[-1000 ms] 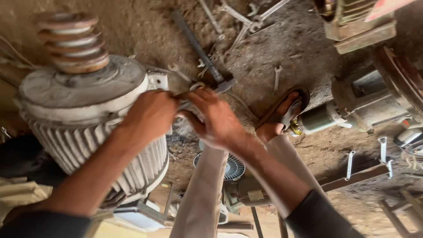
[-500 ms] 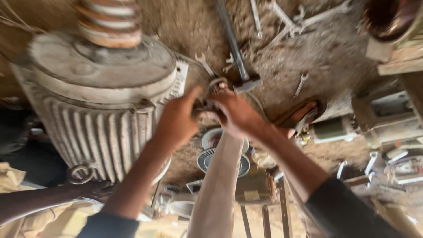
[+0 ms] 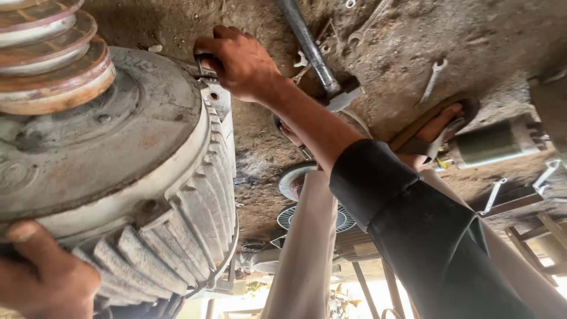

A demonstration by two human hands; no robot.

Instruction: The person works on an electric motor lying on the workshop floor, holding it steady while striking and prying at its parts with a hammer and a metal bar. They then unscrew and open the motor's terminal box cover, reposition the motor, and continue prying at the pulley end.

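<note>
Presently we note our right hand (image 3: 242, 62) closed around a small metal tool (image 3: 205, 66) at the top edge of the ribbed grey motor (image 3: 147, 195). Our left hand (image 3: 41, 277) grips the motor's lower rim, fingers curled; the motor lies between both hands on the dirt floor (image 3: 413, 53).

The electric motor (image 3: 118, 177) fills the left half of the frame, with its stacked pulley (image 3: 50, 56) in the upper left corner. The right hand (image 3: 239, 59) sits on the motor's upper right edge, and the left hand (image 3: 41, 277) grips its lower left edge. Right of the motor, on the dirt floor (image 3: 496, 41), a long bar (image 3: 310, 47) lies at top centre, with a small spanner (image 3: 434, 80) further right. A fan cover (image 3: 313, 218) lies below centre, and a small cylinder (image 3: 487, 145) sits at the right edge.
</note>
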